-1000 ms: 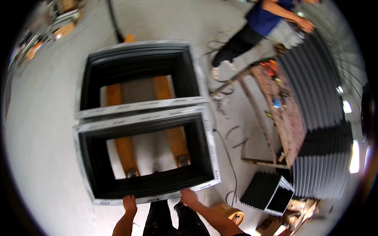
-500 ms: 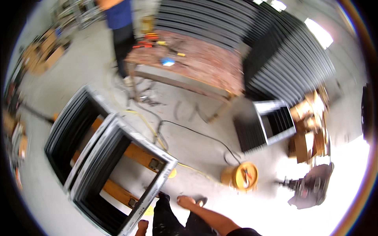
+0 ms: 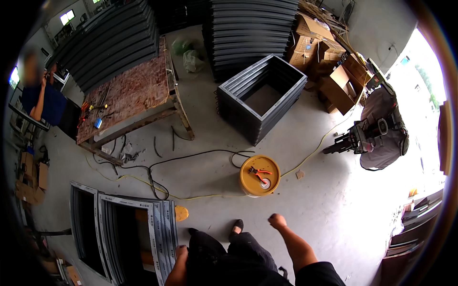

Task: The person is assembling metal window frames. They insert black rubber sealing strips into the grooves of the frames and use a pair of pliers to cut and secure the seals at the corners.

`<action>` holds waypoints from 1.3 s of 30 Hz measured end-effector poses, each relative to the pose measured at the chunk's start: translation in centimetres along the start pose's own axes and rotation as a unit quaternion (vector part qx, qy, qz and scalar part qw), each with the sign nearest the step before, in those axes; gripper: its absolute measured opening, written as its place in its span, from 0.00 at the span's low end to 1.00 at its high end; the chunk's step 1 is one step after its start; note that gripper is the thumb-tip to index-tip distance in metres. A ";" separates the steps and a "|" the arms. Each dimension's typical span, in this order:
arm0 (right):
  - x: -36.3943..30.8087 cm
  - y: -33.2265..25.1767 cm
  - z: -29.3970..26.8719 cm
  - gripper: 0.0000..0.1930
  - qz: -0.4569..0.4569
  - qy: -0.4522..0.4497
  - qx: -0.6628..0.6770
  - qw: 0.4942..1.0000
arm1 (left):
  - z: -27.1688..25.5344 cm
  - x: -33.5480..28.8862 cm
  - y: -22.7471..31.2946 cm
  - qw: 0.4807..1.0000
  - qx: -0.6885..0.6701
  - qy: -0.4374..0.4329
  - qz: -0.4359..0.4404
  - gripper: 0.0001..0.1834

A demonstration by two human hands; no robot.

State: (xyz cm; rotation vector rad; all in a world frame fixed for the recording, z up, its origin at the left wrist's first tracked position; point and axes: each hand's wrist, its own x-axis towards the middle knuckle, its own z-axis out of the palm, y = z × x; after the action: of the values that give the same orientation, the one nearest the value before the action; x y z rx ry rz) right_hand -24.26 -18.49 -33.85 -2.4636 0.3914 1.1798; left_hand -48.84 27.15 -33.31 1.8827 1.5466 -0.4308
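Beside the right edge of the nearer frame stack (image 3: 156, 233), your left hand (image 3: 181, 251) shows only in part; I cannot tell whether its fingers are apart or together, nor whether it touches the stack. That stack stands at the lower left, just beside a second frame stack (image 3: 85, 187). Your right hand (image 3: 276, 220) is out over the floor (image 3: 315, 200), well apart from both stacks, its fingers curled together. Ahead of you, orange-handled pliers (image 3: 260, 172) lie on the lid of a yellow bucket (image 3: 249, 182). Hand tools (image 3: 85, 107) lie along the left edge of the bench (image 3: 131, 83), near a co-worker (image 3: 47, 102).
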 end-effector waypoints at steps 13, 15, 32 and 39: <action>6.2 -10.4 -7.4 0.17 -0.145 -0.046 0.030 0.988 | 8.6 7.8 22.9 0.978 -0.177 -0.077 0.084 0.06; 8.2 -14.7 -8.1 0.16 -0.208 -0.053 0.049 0.976 | 10.5 8.5 25.0 0.983 -0.155 -0.094 0.026 0.06; 27.7 -21.2 -22.8 0.15 -0.118 -0.109 0.000 0.987 | 11.5 14.0 62.4 0.930 -0.305 -0.203 0.024 0.07; 40.4 -21.0 -24.5 0.15 -0.331 -0.136 -0.034 0.933 | 18.7 9.4 63.5 0.941 -0.304 -0.142 0.052 0.09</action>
State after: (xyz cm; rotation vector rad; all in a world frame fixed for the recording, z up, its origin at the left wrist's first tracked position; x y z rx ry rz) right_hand 25.59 -14.31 -47.10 -2.1535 -0.5309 1.1975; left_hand 17.08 16.11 -35.33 1.3435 1.2000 -0.1377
